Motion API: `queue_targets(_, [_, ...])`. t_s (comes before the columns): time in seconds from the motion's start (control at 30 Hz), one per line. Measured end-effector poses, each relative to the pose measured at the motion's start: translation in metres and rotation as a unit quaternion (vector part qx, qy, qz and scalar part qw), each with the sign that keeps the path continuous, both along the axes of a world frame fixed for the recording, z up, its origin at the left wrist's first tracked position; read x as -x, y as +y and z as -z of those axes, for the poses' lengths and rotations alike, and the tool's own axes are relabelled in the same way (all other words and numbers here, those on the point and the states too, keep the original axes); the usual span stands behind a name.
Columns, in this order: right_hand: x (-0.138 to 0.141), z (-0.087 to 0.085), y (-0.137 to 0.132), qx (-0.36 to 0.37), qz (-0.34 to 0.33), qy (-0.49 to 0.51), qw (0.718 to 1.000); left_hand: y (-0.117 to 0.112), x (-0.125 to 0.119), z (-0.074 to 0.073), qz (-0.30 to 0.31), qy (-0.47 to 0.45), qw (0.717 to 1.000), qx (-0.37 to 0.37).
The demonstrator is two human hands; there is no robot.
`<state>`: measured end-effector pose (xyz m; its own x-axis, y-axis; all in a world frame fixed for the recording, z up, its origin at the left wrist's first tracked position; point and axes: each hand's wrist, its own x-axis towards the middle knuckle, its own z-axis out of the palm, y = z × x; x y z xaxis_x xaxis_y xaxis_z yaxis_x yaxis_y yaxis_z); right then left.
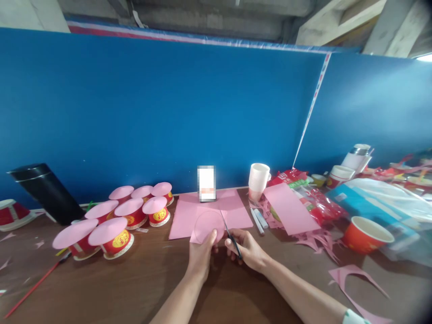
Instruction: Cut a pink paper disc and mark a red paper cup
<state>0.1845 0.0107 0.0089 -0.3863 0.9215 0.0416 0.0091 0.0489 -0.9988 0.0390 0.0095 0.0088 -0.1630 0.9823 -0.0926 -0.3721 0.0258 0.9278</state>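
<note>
Between thumb and fingers, my left hand holds a piece of pink paper with a circle outlined on it. My right hand is closed on a pair of scissors with dark handles. Their blades lie along the right edge of the pink paper, close to the circle's line. Behind the held piece, a larger stack of pink sheets lies on the table. The fingers under the paper are partly hidden.
Several red paper cups with pink cone tops stand at left beside a leaning black bottle. Stacked white cups, glue sticks, pink scraps, an orange cup and plastic packaging lie at right. A blue wall rises behind.
</note>
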Motion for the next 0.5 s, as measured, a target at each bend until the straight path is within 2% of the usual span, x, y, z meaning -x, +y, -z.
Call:
queue_targets(0.33, [0.0014,-0.0055,-0.0024,0.000,0.005,-0.010,1.000,0.0016,-0.0006,0.0015,-0.014,0.002,1.000,0.000])
queue_targets(0.5, [0.0014,-0.0044,-0.0020,0.002,0.010,-0.013,1.000,0.0006,-0.0014,-0.0026,-0.016,0.004,1.000,0.004])
